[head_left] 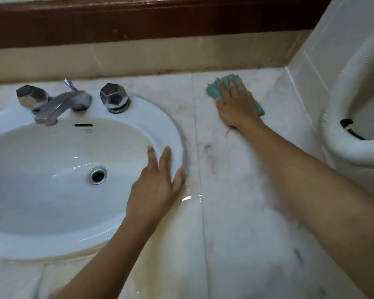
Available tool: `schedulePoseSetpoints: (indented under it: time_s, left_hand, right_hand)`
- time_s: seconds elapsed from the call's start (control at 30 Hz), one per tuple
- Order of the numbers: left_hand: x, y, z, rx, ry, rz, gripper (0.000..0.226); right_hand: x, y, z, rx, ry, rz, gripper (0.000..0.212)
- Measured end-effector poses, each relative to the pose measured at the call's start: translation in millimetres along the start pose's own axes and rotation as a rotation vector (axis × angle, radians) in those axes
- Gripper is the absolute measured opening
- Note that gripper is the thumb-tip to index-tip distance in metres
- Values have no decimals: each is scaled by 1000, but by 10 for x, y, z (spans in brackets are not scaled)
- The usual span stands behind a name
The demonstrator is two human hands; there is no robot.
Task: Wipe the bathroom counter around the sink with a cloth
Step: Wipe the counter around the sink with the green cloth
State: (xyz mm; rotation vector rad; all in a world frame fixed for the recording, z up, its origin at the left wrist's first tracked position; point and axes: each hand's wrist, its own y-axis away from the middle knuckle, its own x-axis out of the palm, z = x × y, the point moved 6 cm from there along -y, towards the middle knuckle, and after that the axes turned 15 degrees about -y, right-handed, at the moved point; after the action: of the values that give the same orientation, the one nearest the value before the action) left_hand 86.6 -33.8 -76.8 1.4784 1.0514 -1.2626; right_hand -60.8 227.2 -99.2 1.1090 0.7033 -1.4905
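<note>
The right hand [235, 104] presses the cloth [216, 89] flat with straight fingers on the counter [235, 201] far behind and right of the sink [166, 126], whose rim the flat left hand [156, 182] rests on, while reddish stains nearer suggest much wiping remains.

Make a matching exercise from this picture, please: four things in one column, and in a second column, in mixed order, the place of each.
Column 1
1. cloth
2. left hand
3. drain
4. tap

Column 2
a. at the back of the sink, between two knobs
b. flat on the right rim of the sink
c. under the right hand, on the counter near the back corner
d. at the bottom of the sink

Pairs: 1-c, 2-b, 3-d, 4-a
</note>
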Motion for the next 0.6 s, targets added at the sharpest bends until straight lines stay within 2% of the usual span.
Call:
schedulePoseSetpoints:
  time_s: [0.13,0.27,0.37,0.5,0.6]
  left_hand:
    - [-8,4,24,-4,34,13,58]
    - [-47,20,6,-11,79,42,57]
    - [-83,28,-8,8,84,24,54]
    - [-88,36,14,1,99,11,52]
    - [-117,58,36,-14,123,-51,44]
  right_hand:
    - [289,577,571,-209,-7,63,58]
    - [547,1827,705,-161,-117,-62,59]
    - [706,2730,712,-167,-112,-34,61]
    - [521,3212,139,-198,-72,16,61]
    - [182,2996,-613,22,-19,-87,65]
